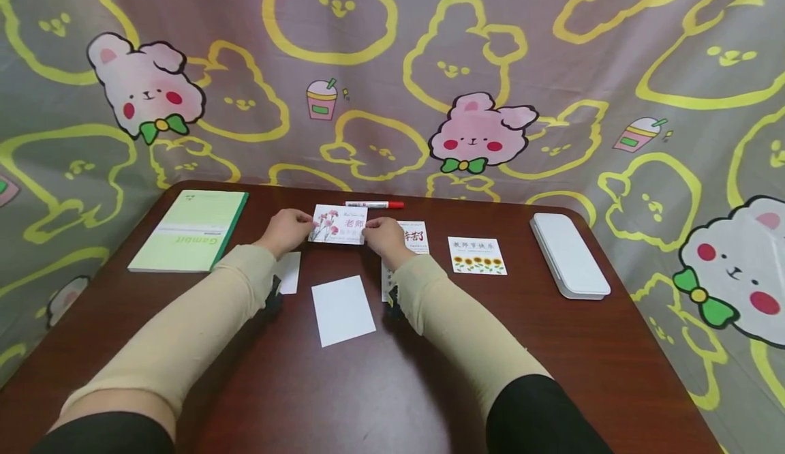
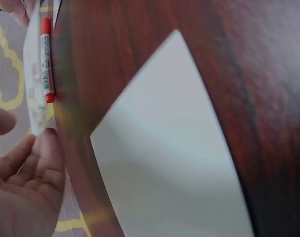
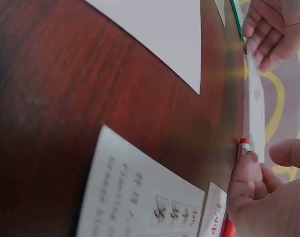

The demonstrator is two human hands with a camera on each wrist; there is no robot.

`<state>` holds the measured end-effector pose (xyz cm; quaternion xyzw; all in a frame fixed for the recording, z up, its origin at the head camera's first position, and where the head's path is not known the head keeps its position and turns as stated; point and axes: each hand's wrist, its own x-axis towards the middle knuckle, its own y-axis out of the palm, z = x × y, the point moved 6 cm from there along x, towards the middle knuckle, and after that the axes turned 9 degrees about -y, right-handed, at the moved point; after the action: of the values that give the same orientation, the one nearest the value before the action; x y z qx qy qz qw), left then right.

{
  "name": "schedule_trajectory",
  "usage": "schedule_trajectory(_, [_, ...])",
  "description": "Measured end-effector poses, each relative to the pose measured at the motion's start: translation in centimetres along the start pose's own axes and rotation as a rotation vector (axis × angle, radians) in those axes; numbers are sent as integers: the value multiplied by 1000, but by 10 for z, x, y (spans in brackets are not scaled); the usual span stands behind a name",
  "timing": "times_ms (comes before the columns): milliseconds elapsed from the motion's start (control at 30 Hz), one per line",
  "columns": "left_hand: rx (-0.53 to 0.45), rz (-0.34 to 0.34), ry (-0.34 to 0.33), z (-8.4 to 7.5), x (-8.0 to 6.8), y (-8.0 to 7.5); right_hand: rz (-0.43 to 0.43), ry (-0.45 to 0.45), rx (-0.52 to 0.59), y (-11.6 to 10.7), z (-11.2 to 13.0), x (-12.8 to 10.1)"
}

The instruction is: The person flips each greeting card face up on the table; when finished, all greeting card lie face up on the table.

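Both hands hold a small greeting card [image 1: 339,225] with pink flowers and red lettering, raised over the far part of the table. My left hand [image 1: 285,232] pinches its left edge. Its right edge is between the thumb and fingers of my right hand [image 1: 386,239]. Seen nearly edge-on, the card [image 3: 256,106] is a thin strip in the right wrist view. Nearer to me, between the forearms, lies a blank white card [image 1: 343,311]. Another white card [image 1: 289,273] is partly hidden by the left sleeve, and a card with red characters [image 1: 416,237] lies beside the right hand.
Behind the held card lies a red-capped marker [image 1: 374,204]. A sunflower card [image 1: 477,256] and a white case [image 1: 570,256] lie to the right, a light green notebook [image 1: 184,232] at the left. In the right wrist view, a printed card [image 3: 135,192] lies below. A patterned curtain [image 1: 368,86] hangs behind.
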<state>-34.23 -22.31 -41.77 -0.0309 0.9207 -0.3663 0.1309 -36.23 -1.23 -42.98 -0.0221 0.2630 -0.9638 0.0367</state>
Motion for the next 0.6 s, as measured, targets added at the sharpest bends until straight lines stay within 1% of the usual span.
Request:
schedule_trajectory(133, [61, 59, -7, 2, -1, 3, 20, -19, -21, 5, 1, -1])
schedule_trajectory(200, [90, 74, -10, 4, -1, 4, 41, -20, -23, 8, 0, -2])
schedule_trajectory(367, [138, 67, -9, 4, -1, 3, 101, -16, -36, 14, 1, -3])
schedule_trajectory(600, [195, 71, -10, -3, -6, 4, 129, -7, -55, 13, 3, -5])
